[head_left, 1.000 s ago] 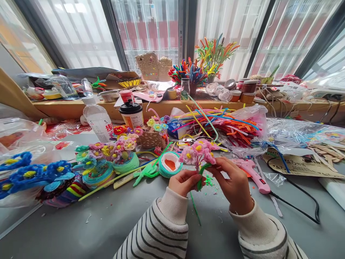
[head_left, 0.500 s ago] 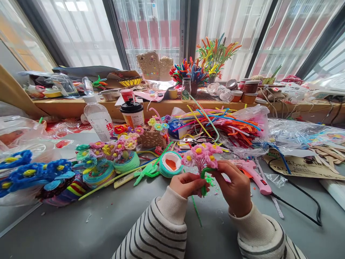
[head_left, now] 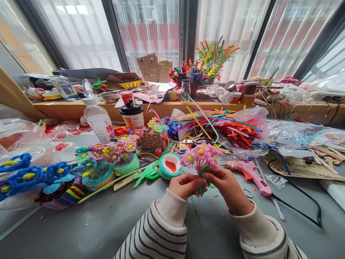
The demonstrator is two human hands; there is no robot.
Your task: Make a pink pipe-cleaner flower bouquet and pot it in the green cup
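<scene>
My left hand (head_left: 185,185) grips the stems of a bunch of pink pipe-cleaner flowers (head_left: 201,154) with yellow centres. A green pipe cleaner (head_left: 202,177) is bent around the stems, and the fingers of my right hand (head_left: 230,187) are closed on its upper part. The fingertips of both hands nearly meet at the bunch and partly hide the stems. Just left of the flowers stands a teal-rimmed round pot (head_left: 170,166) with white and orange inside. On the table below my hands lies a thin green strip (head_left: 196,212).
A pink glue gun (head_left: 252,174) with a black cord lies to the right. Pipe cleaners (head_left: 229,126) are heaped behind. Leftward are blue flowers (head_left: 32,172), a green pipe-cleaner piece (head_left: 147,174), a water bottle (head_left: 98,120) and a lidded cup (head_left: 132,116). Scissors (head_left: 203,141) lie behind the bunch.
My right hand has come lower and closer to my left hand. The green pipe cleaner, which arched out to the right, now lies closer against the stems.
</scene>
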